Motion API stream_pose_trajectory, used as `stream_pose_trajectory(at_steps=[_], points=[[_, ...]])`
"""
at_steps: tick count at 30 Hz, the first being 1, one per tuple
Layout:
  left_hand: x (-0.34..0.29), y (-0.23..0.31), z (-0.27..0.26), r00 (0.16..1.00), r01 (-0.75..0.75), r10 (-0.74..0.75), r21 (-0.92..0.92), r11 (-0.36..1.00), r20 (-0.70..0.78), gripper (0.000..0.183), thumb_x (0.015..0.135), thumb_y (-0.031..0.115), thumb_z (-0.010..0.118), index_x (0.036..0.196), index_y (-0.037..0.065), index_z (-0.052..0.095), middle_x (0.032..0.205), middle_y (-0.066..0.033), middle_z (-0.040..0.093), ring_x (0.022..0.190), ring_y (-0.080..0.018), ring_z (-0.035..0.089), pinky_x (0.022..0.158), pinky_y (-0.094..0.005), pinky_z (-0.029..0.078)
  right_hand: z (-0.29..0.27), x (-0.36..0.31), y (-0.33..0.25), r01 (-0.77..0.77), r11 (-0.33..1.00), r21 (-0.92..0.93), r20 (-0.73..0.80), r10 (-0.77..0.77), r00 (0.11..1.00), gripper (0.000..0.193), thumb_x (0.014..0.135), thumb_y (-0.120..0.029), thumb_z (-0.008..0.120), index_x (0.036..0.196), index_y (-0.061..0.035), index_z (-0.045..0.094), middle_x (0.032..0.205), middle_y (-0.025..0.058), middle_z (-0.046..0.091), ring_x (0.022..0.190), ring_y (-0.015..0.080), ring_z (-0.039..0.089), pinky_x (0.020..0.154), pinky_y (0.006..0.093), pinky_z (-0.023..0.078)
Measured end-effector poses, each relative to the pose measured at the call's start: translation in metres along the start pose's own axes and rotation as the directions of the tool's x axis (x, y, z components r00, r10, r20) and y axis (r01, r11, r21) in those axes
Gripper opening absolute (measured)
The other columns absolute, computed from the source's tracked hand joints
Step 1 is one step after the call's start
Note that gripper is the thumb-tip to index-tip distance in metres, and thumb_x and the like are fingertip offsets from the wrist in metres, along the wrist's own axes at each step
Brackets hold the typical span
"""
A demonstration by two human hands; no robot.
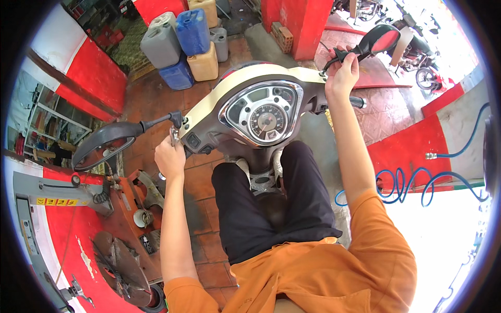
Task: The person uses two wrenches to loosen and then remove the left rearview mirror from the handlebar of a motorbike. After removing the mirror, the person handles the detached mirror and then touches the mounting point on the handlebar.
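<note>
I sit astride a scooter with a cream and dark handlebar cover point(207, 107) and a chrome-rimmed speedometer point(267, 121) in the middle. My left hand point(170, 157) is closed round the left handlebar grip, most of which it hides; a bit of shiny metal shows above the fingers. Just above that hand, the left mirror point(104, 144) stands out to the left on its stem. My right hand point(342, 75) is raised over the right handlebar grip point(358, 102). Its fingers pinch the black stem of the right mirror point(379, 39), near the mirror's base.
Stacked plastic jerrycans point(193, 31) stand ahead on the left, near a red pillar point(297, 26). At lower left sits a grey and orange workshop machine point(68, 193). A coiled blue air hose point(412, 185) hangs on the right. Parked motorbikes point(425, 49) are outside, far right.
</note>
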State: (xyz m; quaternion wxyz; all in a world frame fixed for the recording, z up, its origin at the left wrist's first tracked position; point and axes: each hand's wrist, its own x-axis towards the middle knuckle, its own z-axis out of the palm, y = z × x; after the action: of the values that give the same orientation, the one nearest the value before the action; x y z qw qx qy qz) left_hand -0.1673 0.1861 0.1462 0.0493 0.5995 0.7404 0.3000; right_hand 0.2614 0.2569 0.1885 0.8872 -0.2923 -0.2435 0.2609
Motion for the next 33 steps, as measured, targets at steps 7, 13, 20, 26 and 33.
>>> stream_pose_trajectory(at_steps=[7,13,20,26,33], points=[[-0.007,0.005,-0.003,1.0,0.012,-0.012,0.015,1.0,0.007,0.035,0.094,0.033,0.051,0.087,0.005,0.071,0.077,-0.024,0.064,0.079,-0.0437,0.062,0.07,-0.0489,0.048,-0.025,0.043,-0.018,-0.189,0.957,-0.221,0.201,0.235,0.951,0.029,0.099,-0.027,0.051,0.11,-0.0012,0.054,0.112,0.016,0.064,0.104,0.0292,0.062,0.095,0.0433,0.048],[-0.005,-0.006,0.003,1.0,-0.023,0.023,-0.013,1.0,-0.008,0.035,0.093,0.032,0.051,0.085,0.004,0.07,0.076,-0.0246,0.064,0.079,-0.0442,0.062,0.07,-0.0497,0.048,-0.017,0.079,-0.038,-0.521,0.848,0.095,0.526,0.402,0.75,0.025,0.096,-0.029,0.049,0.093,-0.0049,0.057,0.091,0.0095,0.058,0.106,0.0259,0.055,0.102,0.0503,0.039],[-0.006,0.001,0.004,0.999,-0.021,0.021,0.002,1.0,-0.034,0.036,0.093,0.033,0.051,0.083,0.004,0.07,0.075,-0.0241,0.064,0.079,-0.044,0.062,0.069,-0.0497,0.048,0.008,0.003,-0.034,0.06,0.997,-0.045,0.114,-0.054,0.992,0.03,0.095,-0.036,0.062,0.092,-0.0069,0.054,0.076,0.0061,0.061,0.085,0.0219,0.062,0.082,0.0401,0.047],[-0.006,-0.003,0.002,1.0,-0.009,0.009,0.025,1.0,-0.001,0.041,0.095,0.038,0.049,0.083,0.005,0.07,0.075,-0.0236,0.064,0.078,-0.0436,0.062,0.069,-0.0499,0.048,0.0,-0.01,-0.045,0.106,0.957,-0.27,0.206,-0.05,0.977,0.026,0.094,-0.028,0.064,0.095,-0.0025,0.06,0.099,0.0132,0.069,0.089,0.0153,0.063,0.084,0.0343,0.05],[-0.005,-0.005,0.002,0.998,-0.038,0.039,0.02,0.999,-0.045,0.042,0.095,0.039,0.049,0.082,0.005,0.07,0.075,-0.0233,0.064,0.077,-0.0436,0.063,0.069,-0.0503,0.048,-0.006,-0.001,-0.053,-0.005,0.937,-0.35,0.205,0.082,0.975,0.038,0.098,-0.041,0.053,0.092,-0.0037,0.057,0.093,0.0167,0.069,0.104,0.0257,0.064,0.089,0.0401,0.049]])
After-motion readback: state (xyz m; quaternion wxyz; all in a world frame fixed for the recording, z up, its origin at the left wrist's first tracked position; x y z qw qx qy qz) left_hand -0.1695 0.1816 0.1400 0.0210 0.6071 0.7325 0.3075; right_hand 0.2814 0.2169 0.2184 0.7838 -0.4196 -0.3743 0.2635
